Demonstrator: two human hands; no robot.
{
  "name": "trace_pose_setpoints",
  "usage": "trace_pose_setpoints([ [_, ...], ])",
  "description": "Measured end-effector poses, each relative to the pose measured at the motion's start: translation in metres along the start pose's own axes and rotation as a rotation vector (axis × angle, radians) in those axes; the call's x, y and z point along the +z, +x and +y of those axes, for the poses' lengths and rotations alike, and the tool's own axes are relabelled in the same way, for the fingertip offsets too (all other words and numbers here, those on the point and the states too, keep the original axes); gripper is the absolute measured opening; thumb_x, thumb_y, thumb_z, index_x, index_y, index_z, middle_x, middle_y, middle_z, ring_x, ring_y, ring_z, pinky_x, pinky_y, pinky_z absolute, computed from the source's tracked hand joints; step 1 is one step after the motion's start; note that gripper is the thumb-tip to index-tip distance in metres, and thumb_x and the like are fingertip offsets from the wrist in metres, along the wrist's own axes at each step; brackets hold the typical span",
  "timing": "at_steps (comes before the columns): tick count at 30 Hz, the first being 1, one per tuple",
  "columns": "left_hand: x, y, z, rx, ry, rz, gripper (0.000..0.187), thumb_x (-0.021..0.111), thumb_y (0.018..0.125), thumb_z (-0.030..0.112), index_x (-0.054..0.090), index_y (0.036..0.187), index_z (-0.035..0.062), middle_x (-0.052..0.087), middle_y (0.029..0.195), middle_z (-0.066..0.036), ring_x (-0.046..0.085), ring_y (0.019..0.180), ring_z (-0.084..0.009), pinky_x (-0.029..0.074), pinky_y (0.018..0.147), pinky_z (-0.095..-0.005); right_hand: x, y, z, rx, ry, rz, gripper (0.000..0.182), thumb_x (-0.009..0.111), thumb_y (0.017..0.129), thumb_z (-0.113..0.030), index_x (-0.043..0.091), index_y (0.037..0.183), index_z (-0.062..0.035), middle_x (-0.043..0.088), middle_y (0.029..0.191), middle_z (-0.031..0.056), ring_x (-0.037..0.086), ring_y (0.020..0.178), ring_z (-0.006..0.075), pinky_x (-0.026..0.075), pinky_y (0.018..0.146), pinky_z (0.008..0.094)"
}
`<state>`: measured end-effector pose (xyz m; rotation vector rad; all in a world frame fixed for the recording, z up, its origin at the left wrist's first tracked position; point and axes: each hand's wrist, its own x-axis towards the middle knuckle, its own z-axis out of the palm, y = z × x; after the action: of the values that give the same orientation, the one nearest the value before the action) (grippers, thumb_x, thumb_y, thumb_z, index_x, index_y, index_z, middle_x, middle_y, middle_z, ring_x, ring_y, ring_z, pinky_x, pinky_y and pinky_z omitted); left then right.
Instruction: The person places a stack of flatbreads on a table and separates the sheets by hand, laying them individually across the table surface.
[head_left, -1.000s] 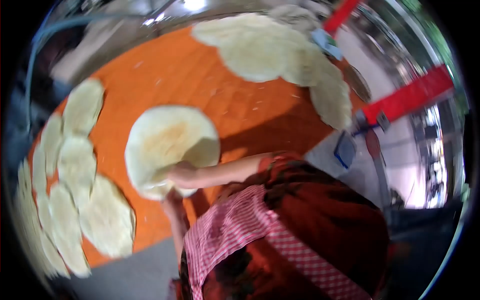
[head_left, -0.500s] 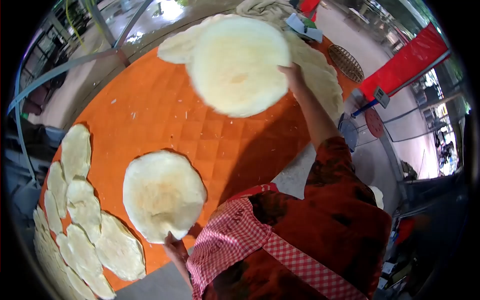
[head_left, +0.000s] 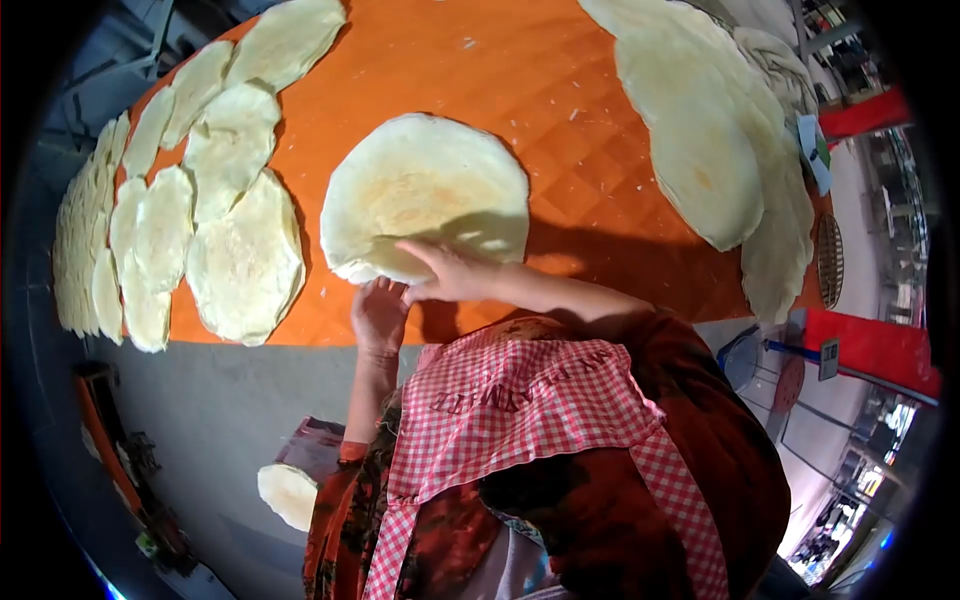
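A round pale flatbread (head_left: 430, 165) with a browned middle lies on the orange tabletop, right in front of me. It looks like several thin layers, and its near edge is lifted a little. My left hand (head_left: 382, 312) is closed at that near edge, its fingertips partly hidden by the bread. Right beside it my right hand (head_left: 450, 273) pinches the raised edge, with one digit stretched over the top. A shadow from my hands falls on the bread.
Overlapping flatbreads (head_left: 245, 260) cover the table's left side. More large ones (head_left: 690, 130) overlap on the right, near a cloth (head_left: 775, 65) and a woven basket (head_left: 830, 260). A round pale piece (head_left: 288, 495) is low beside me, below the table.
My right hand has let go of the large flatbread, now lying on the right-hand pile, and come to the near bread's edge beside my left hand. The view has turned.
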<state>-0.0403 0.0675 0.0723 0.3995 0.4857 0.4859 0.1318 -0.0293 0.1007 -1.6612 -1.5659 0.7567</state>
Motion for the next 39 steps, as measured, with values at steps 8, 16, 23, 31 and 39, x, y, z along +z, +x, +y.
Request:
trace_pose_setpoints([
  [8, 0.0, 0.001, 0.002, -0.02, 0.044, 0.019, 0.044, 0.054, 0.091, 0.036, 0.047, 0.128, 0.0135, 0.052, 0.127, -0.002, 0.053, 0.112, -0.0268, 0.045, 0.091, -0.0452, -0.009, 0.022, -0.007, 0.239, 0.288, -0.117, 0.032, 0.049, 0.093, -0.019, 0.053, 0.115, 0.0028, 0.067, 0.086, 0.0182, 0.067, 0.074, 0.0268, 0.053, 0.07, 0.037],
  [16, 0.01, 0.007, 0.008, -0.044, 0.225, 0.197, 0.045, 0.059, 0.089, 0.02, 0.04, 0.128, 0.0098, 0.052, 0.121, -0.009, 0.056, 0.106, -0.0252, 0.054, 0.076, -0.0435, 0.01, 0.011, 0.003, 0.24, -0.191, 0.14, 0.03, 0.055, 0.086, -0.016, 0.058, 0.112, 0.0, 0.065, 0.08, 0.0219, 0.064, 0.074, 0.0358, 0.049, 0.067, 0.0418],
  [23, 0.016, 0.012, -0.008, 0.031, 0.472, 0.26, 0.048, 0.057, 0.089, 0.013, 0.036, 0.132, 0.0098, 0.05, 0.125, -0.011, 0.055, 0.109, -0.0277, 0.054, 0.074, -0.0436, -0.007, 0.017, 0.015, 0.35, 0.252, -0.03, 0.029, 0.069, 0.083, -0.028, 0.068, 0.086, 0.0009, 0.063, 0.067, 0.0084, 0.055, 0.061, 0.0128, 0.045, 0.059, 0.0328],
  [31, 0.011, 0.007, -0.01, 0.016, 0.234, 0.206, 0.046, 0.052, 0.093, 0.021, 0.036, 0.135, 0.0113, 0.05, 0.126, -0.009, 0.055, 0.109, -0.0249, 0.053, 0.076, -0.0408, -0.01, 0.021, 0.025, 0.364, 0.278, -0.183, 0.031, 0.066, 0.087, -0.028, 0.069, 0.097, 0.0006, 0.068, 0.077, 0.0077, 0.058, 0.068, 0.0113, 0.047, 0.065, 0.0291],
  [39, 0.011, 0.003, -0.012, 0.059, 0.373, 0.292, 0.04, 0.051, 0.09, 0.017, 0.044, 0.128, 0.0091, 0.056, 0.119, -0.009, 0.059, 0.102, -0.0226, 0.053, 0.075, -0.0368, 0.0, 0.017, 0.019, 0.321, 0.22, -0.138, 0.038, 0.068, 0.084, -0.035, 0.067, 0.094, 0.0017, 0.068, 0.082, 0.0118, 0.061, 0.075, 0.0172, 0.047, 0.07, 0.0332],
])
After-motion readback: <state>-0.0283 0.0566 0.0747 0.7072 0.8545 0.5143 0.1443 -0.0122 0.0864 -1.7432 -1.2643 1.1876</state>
